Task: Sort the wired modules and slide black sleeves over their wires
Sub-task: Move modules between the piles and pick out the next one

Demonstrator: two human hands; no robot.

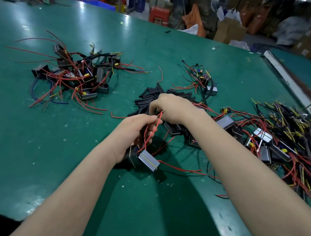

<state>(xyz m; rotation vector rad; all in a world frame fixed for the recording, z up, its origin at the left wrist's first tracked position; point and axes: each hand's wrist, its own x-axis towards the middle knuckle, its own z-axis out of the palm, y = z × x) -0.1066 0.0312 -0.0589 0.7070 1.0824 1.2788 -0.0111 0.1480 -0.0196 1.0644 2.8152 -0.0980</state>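
My left hand (135,133) grips the red wires (151,135) of a grey wired module (148,160) that hangs below it near the table. My right hand (171,108) reaches over a pile of black sleeves (149,97) with its fingers curled down at the wire tips; whether it pinches a sleeve or only the wire is hidden. A heap of modules with red wires (73,73) lies at the left. A smaller group of modules (203,80) lies beyond the sleeves.
A big tangle of modules and yellow, black and red wires (285,143) fills the right side of the green table (29,140). A metal rail (293,84) runs along the far right. Boxes, crates and stools stand past the table's far edge.
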